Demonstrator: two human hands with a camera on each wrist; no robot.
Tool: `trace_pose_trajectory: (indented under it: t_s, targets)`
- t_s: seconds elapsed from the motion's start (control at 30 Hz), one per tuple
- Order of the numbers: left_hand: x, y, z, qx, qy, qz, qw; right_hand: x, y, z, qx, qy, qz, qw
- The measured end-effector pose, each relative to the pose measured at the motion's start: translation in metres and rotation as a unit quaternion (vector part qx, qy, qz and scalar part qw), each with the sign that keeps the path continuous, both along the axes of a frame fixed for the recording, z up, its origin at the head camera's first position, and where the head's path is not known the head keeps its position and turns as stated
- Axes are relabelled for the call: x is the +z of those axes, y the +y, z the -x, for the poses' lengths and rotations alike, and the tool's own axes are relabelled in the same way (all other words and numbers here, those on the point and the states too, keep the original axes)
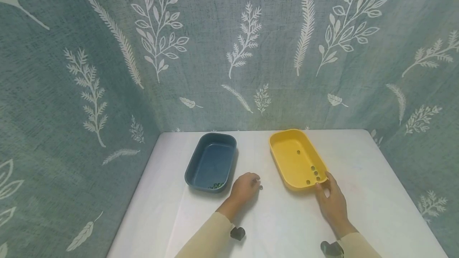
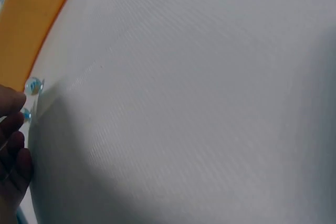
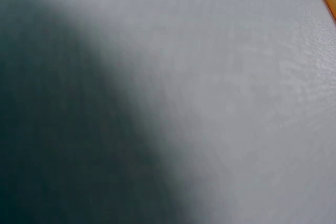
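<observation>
My left hand [image 1: 246,187] is low over the white table between the two trays, fingers curled. In the left wrist view a clear glass marble [image 2: 25,114] shows between its fingertips, partly hidden by them. A second marble [image 2: 33,85] lies just beyond the fingers; from the head view one marble [image 1: 261,187] is seen on the cloth beside the fingertips. My right hand [image 1: 334,206] holds the near right corner of the yellow tray [image 1: 277,162], thumb and finger at its rim. Several marbles [image 1: 315,173] lie in that tray, mostly toward its near end.
A dark blue tray [image 1: 211,158] stands to the left, with several green marbles [image 1: 216,185] in its near end. White cloth covers the table [image 1: 287,226]. Patterned blue-grey curtains [image 1: 215,102] enclose the back and sides. The right wrist view shows mostly cloth and a dark blur.
</observation>
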State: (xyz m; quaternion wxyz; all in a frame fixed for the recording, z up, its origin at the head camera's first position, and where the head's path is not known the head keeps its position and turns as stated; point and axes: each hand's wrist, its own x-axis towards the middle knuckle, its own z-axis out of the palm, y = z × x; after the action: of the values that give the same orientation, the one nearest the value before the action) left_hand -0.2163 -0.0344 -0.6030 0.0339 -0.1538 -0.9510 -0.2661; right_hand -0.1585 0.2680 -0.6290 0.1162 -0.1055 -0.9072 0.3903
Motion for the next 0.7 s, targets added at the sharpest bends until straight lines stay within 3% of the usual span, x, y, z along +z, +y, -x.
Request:
trace_pose_trajectory:
  t_s: [0.17, 0.43, 0.7]
  targets:
    - [-0.0034, -0.0026, -0.0012, 0.002, -0.012, -0.01, 0.9999, -0.0001, -0.0001, 0.0003, 0.0, 0.0, 0.0, 1.0]
    - [-0.0093, -0.0013, -0.0025, -0.025, -0.021, -0.036, 0.9988, 0.0013, -0.0002, -0.0001, -0.005, -0.008, 0.002, 1.0]
    - [-0.0085, 0.0026, -0.0042, -0.027, -0.027, 0.004, 0.9993, 0.003, -0.0013, -0.0024, 0.0, 0.0, 0.007, 1.0]
